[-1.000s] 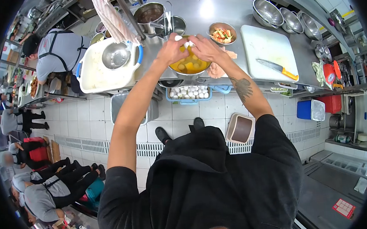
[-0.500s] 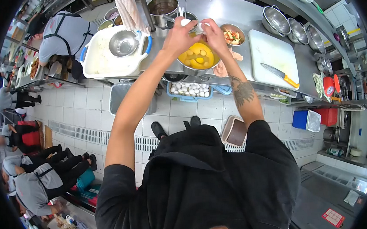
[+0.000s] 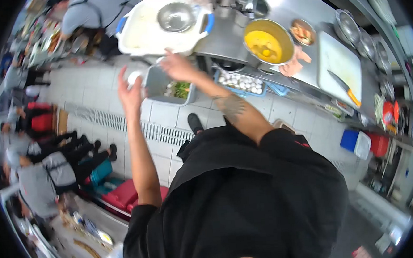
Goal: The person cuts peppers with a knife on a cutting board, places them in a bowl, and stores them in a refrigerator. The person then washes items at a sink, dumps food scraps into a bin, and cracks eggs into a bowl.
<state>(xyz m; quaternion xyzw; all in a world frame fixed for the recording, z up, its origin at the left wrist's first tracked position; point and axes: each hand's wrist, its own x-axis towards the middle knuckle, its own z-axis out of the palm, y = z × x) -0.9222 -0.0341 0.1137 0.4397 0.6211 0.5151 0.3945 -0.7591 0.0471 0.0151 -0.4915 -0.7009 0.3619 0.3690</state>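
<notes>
My left hand (image 3: 130, 95) is raised left of the grey bin, its thumb and fingers around a white eggshell (image 3: 135, 78). Blurred by motion, my right hand (image 3: 178, 66) reaches over the edge of the grey bin (image 3: 152, 80); a pale bit shows at its fingertips, too smeared to make out. Inside the bin lie green scraps (image 3: 182, 89) and white shell pieces. On the steel counter stands a metal pot (image 3: 284, 41) of yellow egg liquid with yolks (image 3: 265, 52). Below the counter sits a blue crate (image 3: 256, 92) of white eggs (image 3: 241, 82).
A white tub (image 3: 136, 29) holds a metal bowl (image 3: 176, 17). Right of the pot are a bowl of cut food (image 3: 302, 32), raw meat (image 3: 295, 63) and a white board (image 3: 327, 50) with a knife (image 3: 345, 87). Co-workers (image 3: 49, 181) stand at the left.
Both hands have left the pot and moved left and down towards the bin, spreading apart. The view has turned, so the counter sits farther right and the pot shows fully.
</notes>
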